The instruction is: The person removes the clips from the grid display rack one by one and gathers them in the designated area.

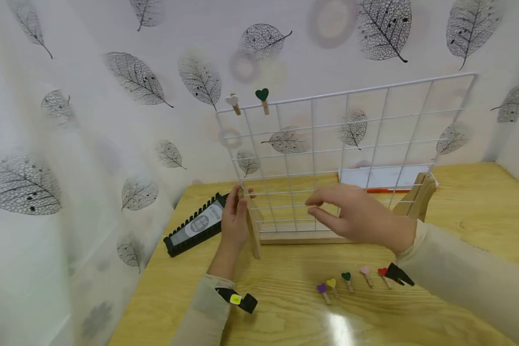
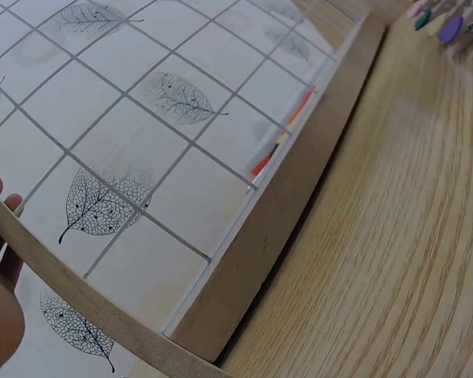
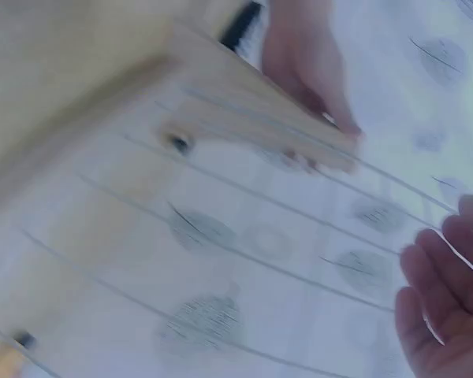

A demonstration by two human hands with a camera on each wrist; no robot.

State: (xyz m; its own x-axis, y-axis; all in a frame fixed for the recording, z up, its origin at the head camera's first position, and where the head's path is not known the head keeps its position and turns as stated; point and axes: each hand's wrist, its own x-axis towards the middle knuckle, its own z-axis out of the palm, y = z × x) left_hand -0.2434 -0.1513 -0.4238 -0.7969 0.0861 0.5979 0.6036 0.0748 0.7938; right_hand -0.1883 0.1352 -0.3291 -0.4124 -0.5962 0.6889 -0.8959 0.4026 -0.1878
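A white wire grid (image 1: 313, 139) stands upright in a wooden stand (image 1: 302, 236) on the table. My left hand (image 1: 235, 223) holds the stand's left post (image 2: 94, 303) near its top, thumb on the front and fingertips around behind. My right hand (image 1: 361, 211) hovers before the grid's lower middle, fingers bent and thumb apart, holding nothing. Two small heart clothespins, one white (image 1: 232, 100) and one green (image 1: 262, 94), are clipped to the top wire at the left. Several more lie in a row on the table, among them a purple one (image 1: 322, 288) and a red one (image 1: 383, 272).
Left of the stand lies a black ridged item with a grey label (image 1: 199, 223). Behind the grid is a white flat item (image 1: 385, 177) with a red pen-like stick (image 1: 378, 191). A leaf-print curtain (image 1: 91, 182) hangs along the left and back of the table.
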